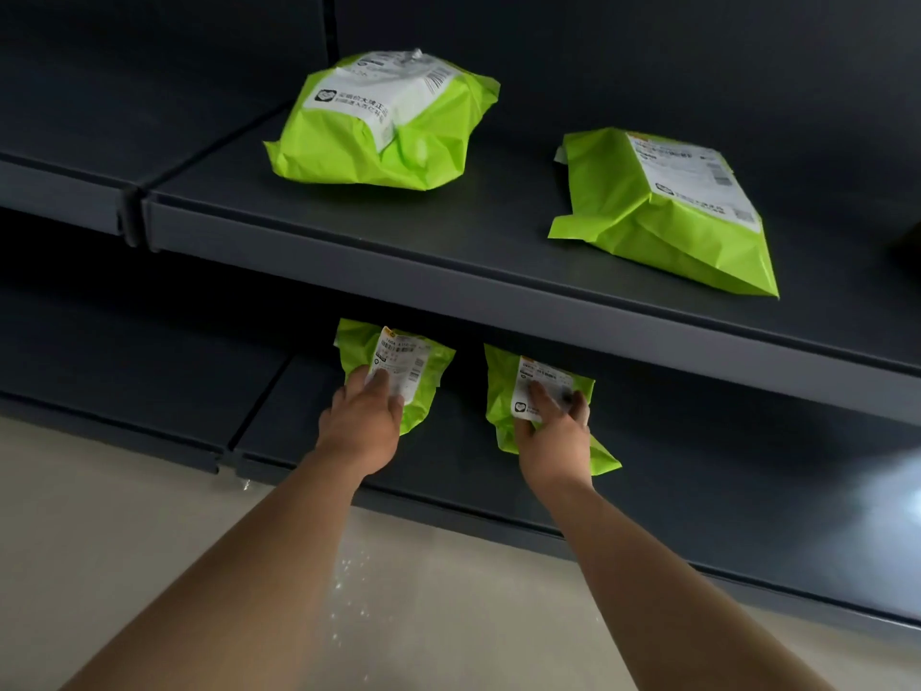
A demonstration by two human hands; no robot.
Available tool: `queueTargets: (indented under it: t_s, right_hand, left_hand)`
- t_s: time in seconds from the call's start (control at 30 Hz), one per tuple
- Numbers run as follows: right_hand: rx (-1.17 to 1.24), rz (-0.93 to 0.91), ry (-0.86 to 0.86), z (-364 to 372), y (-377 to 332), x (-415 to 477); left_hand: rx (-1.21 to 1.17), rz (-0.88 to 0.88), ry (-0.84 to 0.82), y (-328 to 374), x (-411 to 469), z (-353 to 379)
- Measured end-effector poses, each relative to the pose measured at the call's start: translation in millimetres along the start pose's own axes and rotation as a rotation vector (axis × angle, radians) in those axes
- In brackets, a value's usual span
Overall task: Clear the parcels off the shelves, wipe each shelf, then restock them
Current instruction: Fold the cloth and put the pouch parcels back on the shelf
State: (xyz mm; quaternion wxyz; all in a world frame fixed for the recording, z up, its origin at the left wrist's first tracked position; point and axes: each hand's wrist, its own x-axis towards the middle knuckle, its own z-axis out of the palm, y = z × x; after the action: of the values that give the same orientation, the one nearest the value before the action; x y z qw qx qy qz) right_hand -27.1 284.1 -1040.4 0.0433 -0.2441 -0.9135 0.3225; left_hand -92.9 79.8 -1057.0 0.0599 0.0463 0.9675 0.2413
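Lower shelf [697, 466], hands [361, 421] [553, 446] on parcels [431, 364] [498, 379]

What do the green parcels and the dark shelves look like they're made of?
The green parcels look like thin plastic film, slightly glossy, with sharp creases. The shelves look like painted sheet metal, matte dark grey, with folded front edges; likely, not certain.

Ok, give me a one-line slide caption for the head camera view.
Left hand on the left small parcel, right hand on the right small parcel, lower shelf; two large green parcels above.
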Motion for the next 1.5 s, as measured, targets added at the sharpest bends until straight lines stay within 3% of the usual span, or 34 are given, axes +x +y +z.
queueTargets:
  t_s: [0.27,0.53,0.87,1.0,1.13,1.3,1.5]
  right_hand:
    - [-0.221,0.046,0.005,21.1,4.3,15.7]
    - [-0.314,0.219,0.003,19.5,24.9,20.8]
    - [-0.463,0.131,-0.052,4.2,26.1,10.9]
    - [-0.38,0.006,-0.042,-0.8,16.7,-3.1]
    - [-0.149,-0.121,-0.004,-23.5,-2.8,-33.9]
    - [0.004,0.0,-0.058,-89.3,-45.9,-93.8]
    - [0.169,0.081,-0.08,-214.2,-119.7,-159.3]
  left_hand:
    - [0.058,0.063,-0.002,-6.4,3.1,-1.2]
    - [0.05,0.066,0.016,-4.0,4.0,1.2]
    - [0.063,-0.065,0.003,3.6,-0.6,-1.1]
    - [0.096,0.075,0.095,17.1,-15.2,-3.6]
    - [-0.069,0.148,0.092,36.7,-45.9,-27.9]
    - [-0.366,0.059,-0.16,68.0,-102.1,-94.7]
    - [-0.473,0.029,-0.265,138.7,-161.5,-216.8]
